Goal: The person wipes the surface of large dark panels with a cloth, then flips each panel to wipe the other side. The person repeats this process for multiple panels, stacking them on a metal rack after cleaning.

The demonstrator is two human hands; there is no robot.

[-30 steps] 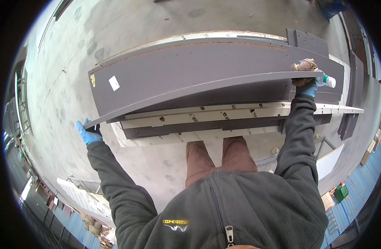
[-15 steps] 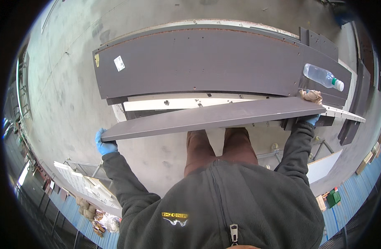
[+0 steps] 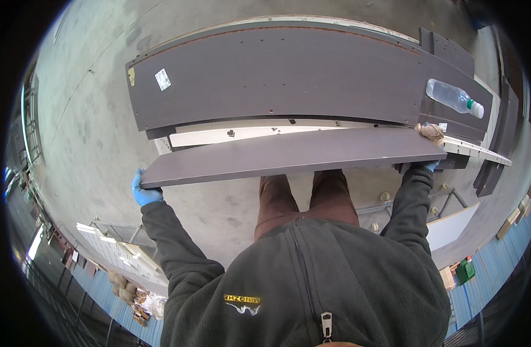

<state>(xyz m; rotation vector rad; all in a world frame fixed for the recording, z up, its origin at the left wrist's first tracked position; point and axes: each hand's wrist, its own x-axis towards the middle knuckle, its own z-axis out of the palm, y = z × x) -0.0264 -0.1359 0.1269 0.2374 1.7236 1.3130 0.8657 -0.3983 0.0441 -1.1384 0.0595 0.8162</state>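
Observation:
A long dark grey panel (image 3: 288, 153) spans between my hands in front of my thighs, its broad face turned up. My left hand (image 3: 145, 189), in a blue glove, is closed around its left end. At the right end my right hand (image 3: 432, 165), also blue-gloved, grips the panel, mostly hidden under it. A crumpled beige cloth (image 3: 431, 133) lies over the far right corner by that hand; whether the fingers pinch it I cannot tell.
Beyond lies a wide dark grey panel (image 3: 219, 78) on stacked boards, with a white strip (image 3: 202, 137) along its near side. A clear plastic bottle (image 3: 450, 97) lies on the right. Wheeled metal frames hold a white board (image 3: 453, 228) at right and pale boards (image 3: 112, 248) at left.
The held panel has shifted slightly, its right end a little to the left, and its upper face shows wider. Both hands keep their grip. The whole view has moved a little.

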